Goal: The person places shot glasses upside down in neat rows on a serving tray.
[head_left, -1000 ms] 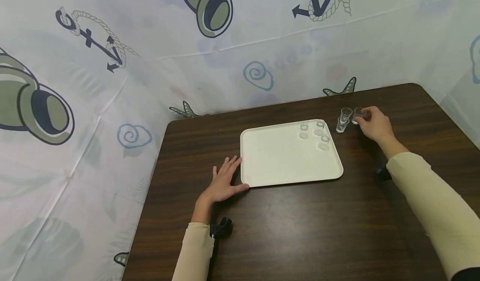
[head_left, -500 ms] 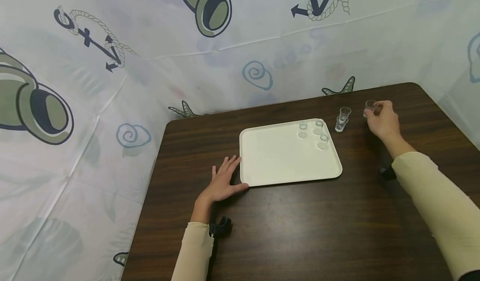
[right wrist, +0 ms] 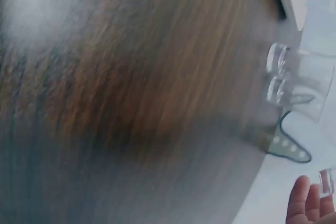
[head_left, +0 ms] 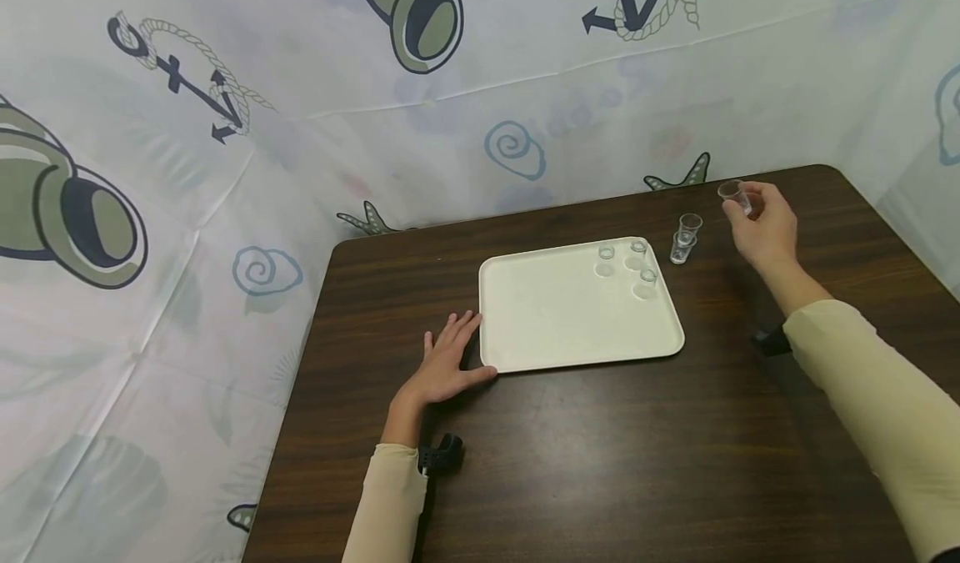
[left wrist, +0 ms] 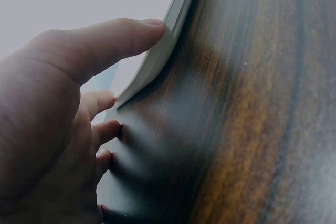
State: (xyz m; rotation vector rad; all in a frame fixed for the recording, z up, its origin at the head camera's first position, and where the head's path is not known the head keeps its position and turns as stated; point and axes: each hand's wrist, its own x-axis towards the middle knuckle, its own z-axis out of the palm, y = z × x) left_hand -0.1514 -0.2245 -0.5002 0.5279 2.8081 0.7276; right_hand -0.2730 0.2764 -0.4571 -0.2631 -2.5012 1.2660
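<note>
A small transparent shot glass (head_left: 732,196) is pinched between the thumb and fingers of my right hand (head_left: 769,228), raised above the table's far right part. The right wrist view catches only the fingertips of that hand and the thick base of the held shot glass (right wrist: 326,183). Two more shot glasses stand close together on the table, one behind (head_left: 691,224) and one in front (head_left: 681,250). Three others, including a nearer one (head_left: 647,280), stand on the cream tray (head_left: 555,321). My left hand (head_left: 444,369) touches the tray's left edge with spread fingers, its thumb on the near left corner.
The dark wooden table (head_left: 600,463) meets a patterned cloth backdrop (head_left: 450,163) along its far edge. The pair of standing glasses is between the tray's right end and my right hand.
My right hand has carried the shot glass right, away from the two standing glasses, then lifted it higher and tilted it. My left hand and the tray have stayed put.
</note>
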